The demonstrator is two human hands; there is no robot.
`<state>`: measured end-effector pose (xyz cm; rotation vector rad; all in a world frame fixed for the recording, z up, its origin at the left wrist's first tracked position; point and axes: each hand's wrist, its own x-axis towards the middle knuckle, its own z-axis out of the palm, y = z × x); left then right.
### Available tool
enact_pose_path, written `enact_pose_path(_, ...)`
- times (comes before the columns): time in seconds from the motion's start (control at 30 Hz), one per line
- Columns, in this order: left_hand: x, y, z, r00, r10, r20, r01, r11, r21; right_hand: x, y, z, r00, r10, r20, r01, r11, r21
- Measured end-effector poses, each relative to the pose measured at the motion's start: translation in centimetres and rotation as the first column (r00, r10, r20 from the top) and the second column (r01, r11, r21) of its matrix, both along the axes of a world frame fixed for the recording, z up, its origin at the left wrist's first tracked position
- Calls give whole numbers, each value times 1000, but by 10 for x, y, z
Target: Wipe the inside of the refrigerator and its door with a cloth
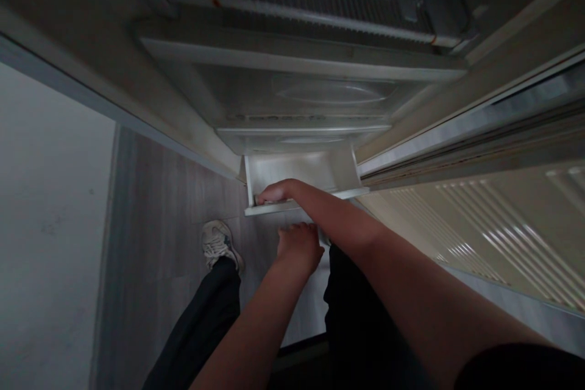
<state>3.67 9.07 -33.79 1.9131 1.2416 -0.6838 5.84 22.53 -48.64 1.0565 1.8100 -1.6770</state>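
— Down at the foot of the open fridge, what's being held?

— The white plastic bottom drawer (297,173), pulled partway out. The right hand (274,193) curls over its front lip, fingers closed on the edge. The left hand (298,248) is just below the front, knuckles up; whether it grips anything, I cannot tell.

— Any risk?

— With one hand at the left end, I'd judge the drawer may skew and jam, or drop onto the white sneaker (219,244).

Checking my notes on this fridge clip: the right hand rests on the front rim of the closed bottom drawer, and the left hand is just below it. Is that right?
Not quite. In the head view the bottom drawer is pulled out, not closed. The right hand does rest on its front rim, with the left hand just below.
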Motion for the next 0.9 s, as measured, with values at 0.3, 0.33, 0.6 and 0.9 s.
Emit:
enact_pose_path(0.3,1,0,1,999,13,41,-14,1000,8,68,-4,43,993,81,90,-101,964,246)
enact_pose_path(0.33,0,0,2,999,13,45,-13,1000,7,83,-4,48,983,85,165,-128,954,270)
enact_pose_path(0.6,1,1,5,998,5,70,-7,1000,24,203,-28,68,835,-46,548,-244,862,444)
enact_pose_path(0.9,9,-7,13,996,-29,89,32,999,-33,151,-94,46,951,308,11,-161,465,871)
